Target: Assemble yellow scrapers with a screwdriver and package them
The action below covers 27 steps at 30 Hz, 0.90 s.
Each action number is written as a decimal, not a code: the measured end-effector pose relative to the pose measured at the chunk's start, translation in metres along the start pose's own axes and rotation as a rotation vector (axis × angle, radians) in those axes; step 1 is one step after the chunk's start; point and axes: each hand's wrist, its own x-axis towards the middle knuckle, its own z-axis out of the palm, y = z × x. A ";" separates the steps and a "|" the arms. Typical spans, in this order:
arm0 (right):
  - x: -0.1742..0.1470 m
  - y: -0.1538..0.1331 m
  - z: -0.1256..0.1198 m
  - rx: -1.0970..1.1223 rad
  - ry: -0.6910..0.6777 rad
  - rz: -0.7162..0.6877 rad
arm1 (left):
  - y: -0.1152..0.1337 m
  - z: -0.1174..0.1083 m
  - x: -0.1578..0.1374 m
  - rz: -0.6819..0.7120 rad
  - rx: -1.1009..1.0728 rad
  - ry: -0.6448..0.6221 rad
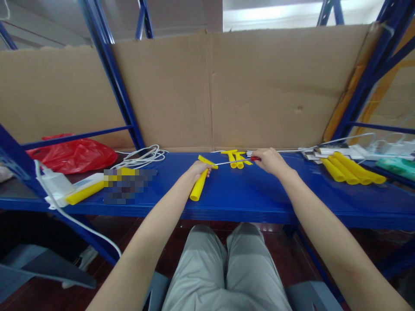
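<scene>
My left hand (196, 169) is closed around a yellow T-shaped plastic piece (198, 188) above the blue shelf. Its tube points down toward me and its crossbar sticks out past my fingers. In my right hand (269, 160) is a screwdriver (254, 158) with a red handle. The long metal shaft runs left, and its tip meets the right end of the crossbar. Whether the tip is inside the piece, I cannot tell. Just behind the shaft lie a few more yellow T-shaped pieces (233, 160), near some small metal-looking rods (249, 153).
Several yellow tubes (352, 170) lie at the right beside papers. On the left are a red plastic bag (78, 153), a coiled white cable (142, 156) and a white power strip (86, 183). Cardboard (259, 90) walls the back; blue posts (125, 99) stand at both sides.
</scene>
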 end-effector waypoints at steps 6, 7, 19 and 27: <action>0.002 -0.004 0.004 -0.002 -0.004 -0.046 | 0.001 -0.005 -0.006 0.086 0.165 0.057; 0.002 -0.004 0.005 0.002 -0.006 -0.055 | 0.001 -0.005 -0.007 0.093 0.194 0.056; -0.002 0.004 0.014 0.122 -0.116 -0.021 | 0.006 -0.006 -0.011 0.148 0.419 0.091; -0.002 -0.005 0.009 0.074 -0.117 0.088 | 0.002 -0.008 -0.003 0.180 0.452 0.087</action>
